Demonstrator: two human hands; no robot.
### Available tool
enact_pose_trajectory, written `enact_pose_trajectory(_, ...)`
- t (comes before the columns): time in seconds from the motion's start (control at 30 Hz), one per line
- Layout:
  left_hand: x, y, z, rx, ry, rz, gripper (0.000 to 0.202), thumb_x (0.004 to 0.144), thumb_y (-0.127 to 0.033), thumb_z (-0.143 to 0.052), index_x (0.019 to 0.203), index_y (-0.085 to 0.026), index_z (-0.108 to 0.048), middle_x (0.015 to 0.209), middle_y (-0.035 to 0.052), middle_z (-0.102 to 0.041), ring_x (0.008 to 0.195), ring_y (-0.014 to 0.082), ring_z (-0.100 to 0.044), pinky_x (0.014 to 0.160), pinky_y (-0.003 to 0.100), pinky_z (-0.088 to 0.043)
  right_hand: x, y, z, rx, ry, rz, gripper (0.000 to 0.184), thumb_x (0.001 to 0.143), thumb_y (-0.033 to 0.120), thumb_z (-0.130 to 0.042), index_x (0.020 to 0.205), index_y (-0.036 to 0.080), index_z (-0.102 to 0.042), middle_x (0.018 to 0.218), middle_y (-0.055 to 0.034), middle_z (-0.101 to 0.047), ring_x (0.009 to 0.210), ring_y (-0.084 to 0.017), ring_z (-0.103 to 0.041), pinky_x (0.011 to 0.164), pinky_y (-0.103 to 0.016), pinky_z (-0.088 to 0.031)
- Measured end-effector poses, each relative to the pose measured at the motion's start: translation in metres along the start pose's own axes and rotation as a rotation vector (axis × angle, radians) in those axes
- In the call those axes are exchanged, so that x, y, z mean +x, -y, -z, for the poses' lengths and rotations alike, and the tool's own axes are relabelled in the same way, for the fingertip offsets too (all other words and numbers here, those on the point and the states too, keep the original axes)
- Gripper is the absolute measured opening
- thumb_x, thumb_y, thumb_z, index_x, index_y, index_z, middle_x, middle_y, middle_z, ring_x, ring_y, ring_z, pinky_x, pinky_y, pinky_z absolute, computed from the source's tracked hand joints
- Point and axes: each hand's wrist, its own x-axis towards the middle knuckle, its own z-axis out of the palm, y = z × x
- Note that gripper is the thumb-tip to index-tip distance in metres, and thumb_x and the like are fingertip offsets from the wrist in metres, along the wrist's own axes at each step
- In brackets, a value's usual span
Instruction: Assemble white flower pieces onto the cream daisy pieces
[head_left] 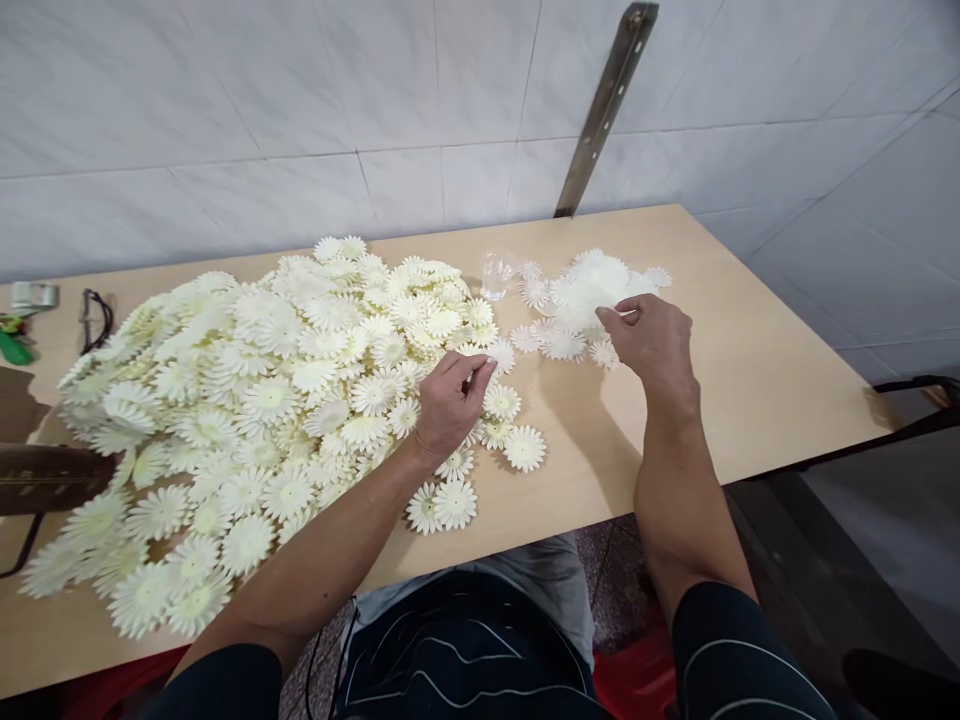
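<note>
Left hand (452,405): thumb and forefinger pressed together at the tips, pinching a tiny pale bit (490,361), too small to name. Hand sits over the right-hand fringe of a broad heap of cream-yellow artificial daisy heads (270,397), which spreads away to its left, layered and overlapping. Just nearer the wearer than this hand, two daisy heads (455,504) lie side by side on the wooden tabletop (765,370), near its front edge. Right hand (660,342): fingers curled, thumb toward forefinger, at the near side of a smaller pile of translucent white flower pieces (589,285); cannot tell whether the fingertips grip one. Between the hands and farther off, left of that pile, a clear plastic item (496,276), shape hard to read. Beyond the right hand, a slotted metal upright (606,110) leans against the tiled wall (405,90).
</note>
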Motion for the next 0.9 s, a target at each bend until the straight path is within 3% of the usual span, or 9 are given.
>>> enact_pose_trajectory(0.1,-0.002,0.001,-0.001,0.015,0.013,-0.041,0.022,0.111,-0.032,-0.069,0.1,-0.018,-0.081,0.083,0.0034,-0.075,0.066,0.011,-0.062,0.061,0.025,-0.05,0.002,-0.006,0.004,-0.043,-0.12,0.062,0.027,0.095,0.048,-0.079,0.096,0.022,-0.072,0.078,-0.0076,-0.076,0.086,-0.032,-0.077,0.094,-0.053,-0.06)
enact_pose_trajectory(0.2,-0.004,0.004,-0.002,0.068,0.04,-0.07,0.023,0.113,-0.035,-0.067,0.102,-0.019,-0.081,0.085,0.004,-0.075,0.07,0.012,-0.065,0.064,0.025,-0.052,-0.012,0.007,0.006,0.151,-0.11,0.153,0.038,0.101,0.06,-0.072,0.097,0.023,-0.073,0.075,-0.0044,-0.072,0.07,-0.023,-0.068,0.076,-0.041,-0.06)
enact_pose_trajectory(0.23,-0.004,0.004,-0.002,0.088,0.049,-0.09,0.024,0.113,-0.035,-0.066,0.103,-0.019,-0.081,0.085,0.0039,-0.075,0.07,0.0121,-0.066,0.066,0.025,-0.053,-0.019,0.015,0.005,0.253,-0.027,0.168,0.044,0.102,0.066,-0.07,0.097,0.023,-0.073,0.075,-0.0044,-0.072,0.064,-0.02,-0.064,0.066,-0.036,-0.057)
enact_pose_trajectory(0.3,-0.006,0.005,-0.002,0.135,0.064,-0.133,0.025,0.115,-0.036,-0.064,0.106,-0.02,-0.081,0.085,0.0032,-0.073,0.071,0.0116,-0.067,0.066,0.024,-0.053,-0.034,0.032,0.0,0.454,0.296,0.155,0.062,0.098,0.082,-0.067,0.093,0.021,-0.074,0.075,-0.0057,-0.073,0.053,-0.015,-0.054,0.049,-0.031,-0.046)
enact_pose_trajectory(0.4,-0.008,0.003,-0.001,0.187,0.094,-0.186,0.024,0.115,-0.035,-0.062,0.108,-0.021,-0.081,0.082,0.0019,-0.069,0.069,0.0109,-0.065,0.062,0.023,-0.049,-0.052,0.053,-0.011,0.622,0.722,0.103,0.081,0.083,0.101,-0.067,0.088,0.02,-0.072,0.073,-0.0077,-0.074,0.047,-0.013,-0.052,0.04,-0.028,-0.04)
enact_pose_trajectory(0.53,-0.009,0.0,0.0,0.2,0.185,-0.194,0.025,0.115,-0.033,-0.061,0.109,-0.023,-0.082,0.08,0.0017,-0.065,0.066,0.0116,-0.062,0.058,0.026,-0.043,-0.059,0.063,-0.02,0.664,0.92,0.086,0.073,0.079,0.093,-0.081,0.086,0.021,-0.069,0.07,-0.0062,-0.073,0.052,-0.014,-0.058,0.043,-0.027,-0.047)
enact_pose_trajectory(0.67,-0.009,0.001,0.0,0.157,0.26,-0.096,0.031,0.115,-0.042,-0.059,0.11,-0.023,-0.083,0.083,0.0036,-0.068,0.071,0.014,-0.065,0.063,0.026,-0.048,-0.055,0.058,-0.018,0.649,0.89,0.098,0.049,0.083,0.063,-0.095,0.097,0.022,-0.073,0.062,0.0019,-0.063,0.056,-0.016,-0.059,0.047,-0.028,-0.05)
enact_pose_trajectory(0.77,-0.006,0.003,0.0,0.062,0.211,0.009,0.026,0.113,-0.04,-0.065,0.112,-0.021,-0.083,0.091,0.0063,-0.075,0.076,0.0155,-0.069,0.07,0.028,-0.055,-0.052,0.054,-0.015,0.623,0.823,0.102,0.048,0.082,0.05,-0.094,0.113,0.022,-0.072,0.066,0.0021,-0.065,0.058,-0.017,-0.058,0.05,-0.03,-0.05)
enact_pose_trajectory(0.9,-0.002,0.001,0.001,-0.046,0.134,0.217,0.02,0.108,-0.026,-0.066,0.117,-0.019,-0.082,0.098,0.007,-0.081,0.071,0.014,-0.066,0.07,0.029,-0.055,-0.044,0.045,-0.015,0.458,0.52,0.162,0.035,0.086,0.044,-0.084,0.111,0.021,-0.074,0.075,-0.0024,-0.072,0.066,-0.021,-0.063,0.062,-0.035,-0.054)
